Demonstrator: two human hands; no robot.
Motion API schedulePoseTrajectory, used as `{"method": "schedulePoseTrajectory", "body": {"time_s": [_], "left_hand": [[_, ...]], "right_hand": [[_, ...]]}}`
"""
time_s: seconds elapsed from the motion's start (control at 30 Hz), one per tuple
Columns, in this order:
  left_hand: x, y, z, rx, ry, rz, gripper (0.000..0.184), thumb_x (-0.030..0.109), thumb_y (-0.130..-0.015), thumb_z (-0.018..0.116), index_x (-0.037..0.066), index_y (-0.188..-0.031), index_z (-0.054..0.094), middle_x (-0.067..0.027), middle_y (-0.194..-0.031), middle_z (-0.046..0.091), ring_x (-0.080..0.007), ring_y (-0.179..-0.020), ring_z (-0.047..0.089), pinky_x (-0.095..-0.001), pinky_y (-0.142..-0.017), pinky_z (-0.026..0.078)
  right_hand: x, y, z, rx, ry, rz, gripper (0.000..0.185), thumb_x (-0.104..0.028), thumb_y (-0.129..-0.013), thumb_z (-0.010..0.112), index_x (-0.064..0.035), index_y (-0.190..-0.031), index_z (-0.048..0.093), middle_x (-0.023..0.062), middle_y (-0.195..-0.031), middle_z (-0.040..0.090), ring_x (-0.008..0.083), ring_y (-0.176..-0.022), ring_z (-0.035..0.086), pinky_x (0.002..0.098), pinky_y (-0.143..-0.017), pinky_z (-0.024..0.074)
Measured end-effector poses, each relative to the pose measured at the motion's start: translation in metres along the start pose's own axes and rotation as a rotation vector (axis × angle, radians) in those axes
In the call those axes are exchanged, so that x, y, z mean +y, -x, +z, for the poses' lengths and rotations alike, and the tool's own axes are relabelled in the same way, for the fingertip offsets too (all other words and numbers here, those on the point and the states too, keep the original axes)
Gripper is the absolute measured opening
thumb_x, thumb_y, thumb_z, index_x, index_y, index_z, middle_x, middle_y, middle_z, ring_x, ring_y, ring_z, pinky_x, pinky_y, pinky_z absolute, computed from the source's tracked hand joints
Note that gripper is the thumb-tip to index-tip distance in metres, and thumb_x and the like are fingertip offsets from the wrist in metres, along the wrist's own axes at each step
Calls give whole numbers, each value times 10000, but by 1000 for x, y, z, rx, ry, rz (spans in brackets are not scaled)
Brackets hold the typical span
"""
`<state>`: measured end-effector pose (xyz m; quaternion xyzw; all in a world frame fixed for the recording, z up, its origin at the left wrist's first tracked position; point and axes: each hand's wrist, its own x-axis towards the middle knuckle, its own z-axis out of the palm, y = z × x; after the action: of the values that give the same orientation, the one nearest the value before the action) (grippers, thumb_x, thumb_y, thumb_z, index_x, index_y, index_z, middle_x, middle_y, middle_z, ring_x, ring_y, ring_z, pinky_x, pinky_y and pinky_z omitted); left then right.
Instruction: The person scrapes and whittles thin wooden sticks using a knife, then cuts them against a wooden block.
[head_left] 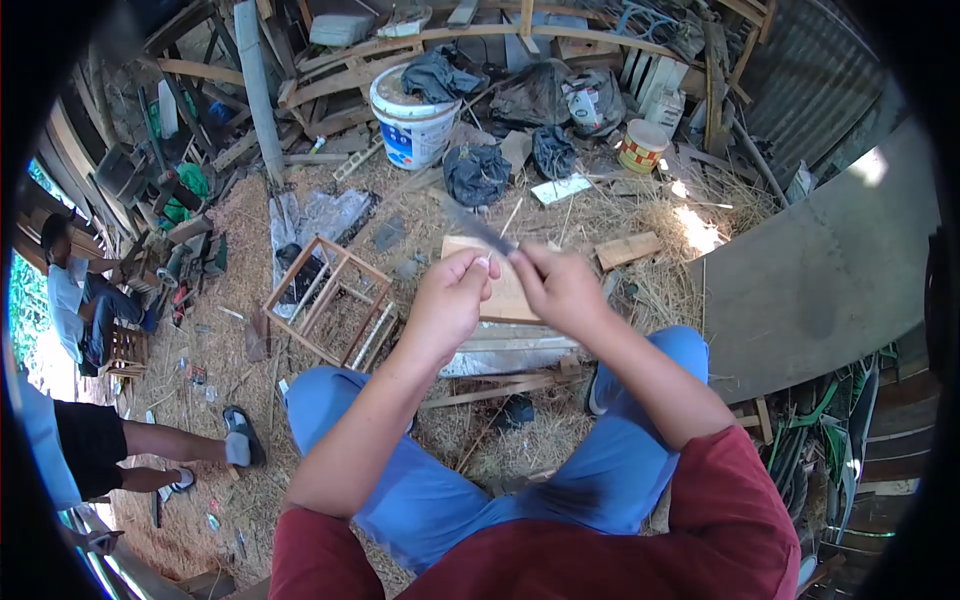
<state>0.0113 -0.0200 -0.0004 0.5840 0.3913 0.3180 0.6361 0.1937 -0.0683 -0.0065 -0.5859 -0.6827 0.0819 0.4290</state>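
My right hand (pixel 560 287) is closed around the handle end of a knife (pixel 482 230). Its dark blade is smeared by motion and points up and to the left. Close beside it, my left hand (pixel 456 299) is closed in a pinch, and what its fingers hold is too small to make out. Both hands are above a pale wooden board (pixel 512 300), which they partly cover. A thin light stick (pixel 513 215) shows just beyond the blade.
A small wooden frame (pixel 330 300) stands left of my knees. Farther off are a white bucket (pixel 414 125), black plastic bags (pixel 477 174) and a wood block (pixel 627 250). A large sheet (pixel 810 290) leans at right. Two people (pixel 75 300) are at left; shavings cover the ground.
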Motion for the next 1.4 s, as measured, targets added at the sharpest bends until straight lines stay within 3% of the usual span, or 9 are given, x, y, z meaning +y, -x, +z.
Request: {"method": "schedulePoseTrajectory", "body": {"time_s": [0.17,0.27,0.83,0.93,1.07,1.13,1.23,1.33,1.4], "left_hand": [[7,2,-1,-35,32,31,249,216,-1102,501,78,-973,663,49,-729,506,-48,-592,390,-252,-521,309],[5,3,0,-42,12,34,234,219,-1105,509,78,-990,657,62,-727,481,-36,-607,375,-238,-534,290],[9,1,-3,-34,-51,6,262,218,-1105,491,64,-973,657,42,-725,510,-65,-639,430,-270,-583,373],[8,2,2,-49,-56,60,247,221,-1113,498,66,-995,650,82,-703,448,-30,-612,350,-228,-550,278],[6,-8,-4,-55,-48,58,255,231,-1110,508,67,-991,662,82,-704,456,-29,-623,358,-227,-556,282],[3,-1,-4,-71,-56,62,259,234,-1109,510,66,-990,667,82,-704,460,-28,-628,362,-229,-556,283],[6,0,-2,-98,-61,75,268,235,-1105,512,61,-990,680,78,-696,472,-31,-619,371,-236,-553,287],[4,-4,3,-138,-79,27,268,236,-1106,510,58,-997,678,73,-694,473,-33,-614,370,-239,-549,287],[7,-3,4,-166,-54,1,265,233,-1109,505,52,-1010,671,70,-690,467,-36,-611,365,-243,-544,286]], "right_hand": [[4,-14,-20,-44,50,270,286,-318,-1038,617,-64,-912,654,191,-726,675,449,-666,672,528,-615,523],[1,6,-4,-61,101,82,290,-321,-1041,618,-70,-907,670,185,-704,673,435,-657,675,507,-598,524],[2,-6,-9,-106,35,191,287,-339,-1048,612,-85,-928,670,201,-706,651,427,-664,662,490,-582,508],[-2,-6,-11,-60,12,323,283,-336,-1040,617,-87,-917,667,203,-730,656,428,-685,665,495,-593,511],[4,-2,-6,-110,63,140,274,-333,-1044,610,-95,-925,675,211,-752,665,434,-713,671,494,-608,515],[17,-8,-7,-46,49,194,302,-336,-1058,604,-77,-911,660,159,-673,639,375,-612,660,468,-577,495],[39,-12,5,-3,-547,341,353,-342,-1078,619,-69,-854,618,-71,-593,449,74,-488,414,321,-452,333],[10,-12,-13,-77,-1009,612,247,-282,-1054,670,-85,-916,618,-94,-608,458,29,-461,367,262,-426,264],[11,-14,-12,-51,-948,570,191,-238,-1020,722,-89,-970,613,-101,-606,455,11,-446,348,231,-417,232]]}}
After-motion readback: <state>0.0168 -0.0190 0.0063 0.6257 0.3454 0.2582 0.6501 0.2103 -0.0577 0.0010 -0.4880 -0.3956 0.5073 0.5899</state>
